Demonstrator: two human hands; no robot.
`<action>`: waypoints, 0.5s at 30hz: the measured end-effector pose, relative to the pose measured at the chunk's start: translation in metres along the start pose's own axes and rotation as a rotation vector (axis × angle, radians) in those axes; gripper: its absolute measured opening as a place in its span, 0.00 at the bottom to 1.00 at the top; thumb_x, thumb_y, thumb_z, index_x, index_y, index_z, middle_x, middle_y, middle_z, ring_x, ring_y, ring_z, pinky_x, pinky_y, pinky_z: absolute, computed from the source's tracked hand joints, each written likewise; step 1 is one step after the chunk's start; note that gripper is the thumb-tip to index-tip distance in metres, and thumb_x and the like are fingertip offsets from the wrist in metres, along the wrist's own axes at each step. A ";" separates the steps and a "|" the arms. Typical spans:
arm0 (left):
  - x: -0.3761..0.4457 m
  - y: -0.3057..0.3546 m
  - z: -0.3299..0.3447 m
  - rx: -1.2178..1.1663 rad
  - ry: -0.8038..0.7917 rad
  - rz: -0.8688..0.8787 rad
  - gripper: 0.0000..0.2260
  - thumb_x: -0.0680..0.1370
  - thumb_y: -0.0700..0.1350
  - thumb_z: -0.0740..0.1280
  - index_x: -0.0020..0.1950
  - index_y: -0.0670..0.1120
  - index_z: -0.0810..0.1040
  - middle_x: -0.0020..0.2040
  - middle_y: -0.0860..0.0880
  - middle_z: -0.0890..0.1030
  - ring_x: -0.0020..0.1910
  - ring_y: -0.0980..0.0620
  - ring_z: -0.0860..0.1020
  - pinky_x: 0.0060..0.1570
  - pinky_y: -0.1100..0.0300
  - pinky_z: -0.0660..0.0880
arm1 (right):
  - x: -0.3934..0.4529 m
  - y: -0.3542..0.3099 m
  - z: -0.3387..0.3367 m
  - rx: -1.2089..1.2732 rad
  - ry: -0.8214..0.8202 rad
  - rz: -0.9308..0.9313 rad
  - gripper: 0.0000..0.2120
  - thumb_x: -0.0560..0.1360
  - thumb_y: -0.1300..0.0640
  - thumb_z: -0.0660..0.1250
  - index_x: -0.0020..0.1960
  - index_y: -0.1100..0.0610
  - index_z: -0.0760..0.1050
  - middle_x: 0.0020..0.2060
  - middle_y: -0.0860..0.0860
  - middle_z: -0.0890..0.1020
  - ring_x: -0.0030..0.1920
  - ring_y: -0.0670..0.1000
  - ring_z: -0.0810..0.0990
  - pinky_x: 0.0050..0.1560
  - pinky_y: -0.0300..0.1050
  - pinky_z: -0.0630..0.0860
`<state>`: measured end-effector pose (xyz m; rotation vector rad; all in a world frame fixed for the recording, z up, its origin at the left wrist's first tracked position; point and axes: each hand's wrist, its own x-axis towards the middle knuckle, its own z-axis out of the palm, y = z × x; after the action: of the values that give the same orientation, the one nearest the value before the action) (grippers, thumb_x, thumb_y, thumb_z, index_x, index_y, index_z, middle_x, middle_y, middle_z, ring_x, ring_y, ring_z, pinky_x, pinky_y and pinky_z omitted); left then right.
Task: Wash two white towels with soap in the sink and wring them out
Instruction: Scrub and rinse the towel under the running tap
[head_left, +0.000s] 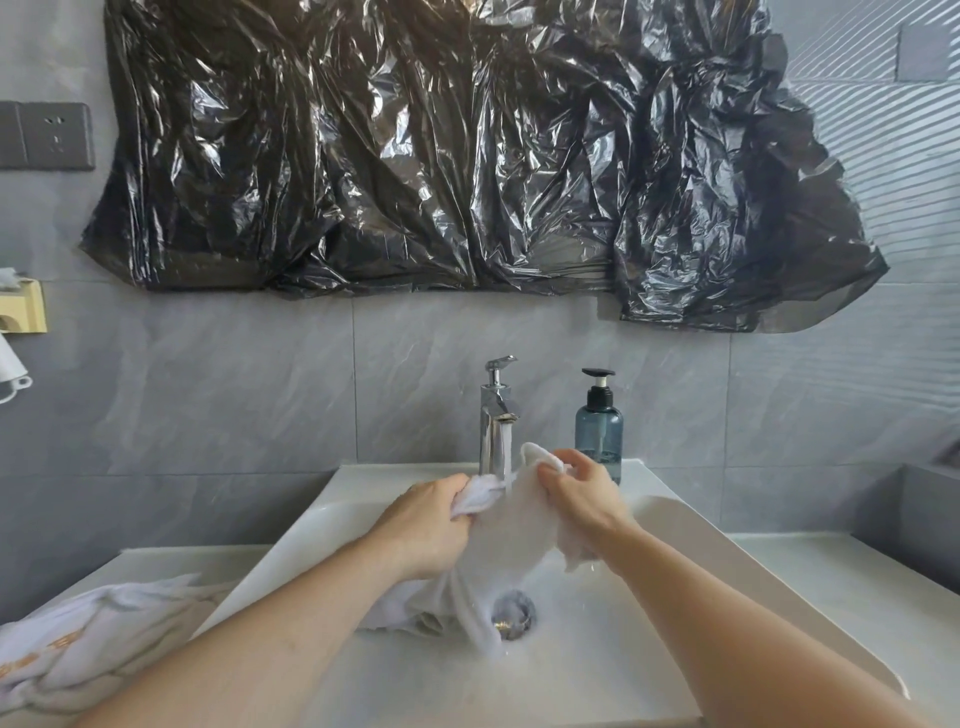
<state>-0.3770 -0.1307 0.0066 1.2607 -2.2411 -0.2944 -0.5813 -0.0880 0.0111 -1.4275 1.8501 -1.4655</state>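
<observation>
Both my left hand (434, 525) and right hand (582, 493) clutch the towel (511, 525) mid-frame under the faucet (496, 415); its trailing end could cover the drain (513, 613).

Two bare forearms are seen coming in from the bottom edge, one on each side. No sleeves are worn. The left hand (431, 525) and right hand (582, 493) are ungloved, and the visible wrists and fingers are left bare of any jewellery.
</observation>
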 end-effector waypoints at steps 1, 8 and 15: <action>-0.001 0.003 -0.002 0.081 0.021 0.015 0.11 0.83 0.48 0.62 0.41 0.53 0.67 0.47 0.50 0.80 0.51 0.41 0.78 0.43 0.53 0.71 | -0.002 0.000 0.000 -0.078 -0.008 -0.032 0.12 0.79 0.47 0.62 0.60 0.46 0.79 0.50 0.52 0.84 0.49 0.56 0.83 0.54 0.52 0.82; -0.018 0.015 0.009 0.349 0.136 0.173 0.09 0.86 0.53 0.60 0.64 0.53 0.72 0.63 0.49 0.82 0.59 0.38 0.80 0.52 0.49 0.74 | -0.009 0.004 -0.002 -0.637 -0.122 -0.057 0.17 0.81 0.48 0.53 0.63 0.50 0.75 0.57 0.56 0.69 0.62 0.60 0.68 0.68 0.52 0.67; -0.022 0.015 0.014 0.304 0.240 0.196 0.09 0.86 0.52 0.58 0.65 0.55 0.72 0.64 0.53 0.80 0.56 0.40 0.79 0.49 0.51 0.67 | -0.015 -0.003 0.005 -0.468 -0.336 -0.180 0.17 0.73 0.53 0.65 0.59 0.40 0.78 0.61 0.44 0.81 0.61 0.52 0.79 0.63 0.52 0.77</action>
<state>-0.3863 -0.1053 -0.0061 1.1406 -2.2303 0.2674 -0.5700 -0.0769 0.0074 -1.9605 1.9558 -0.8122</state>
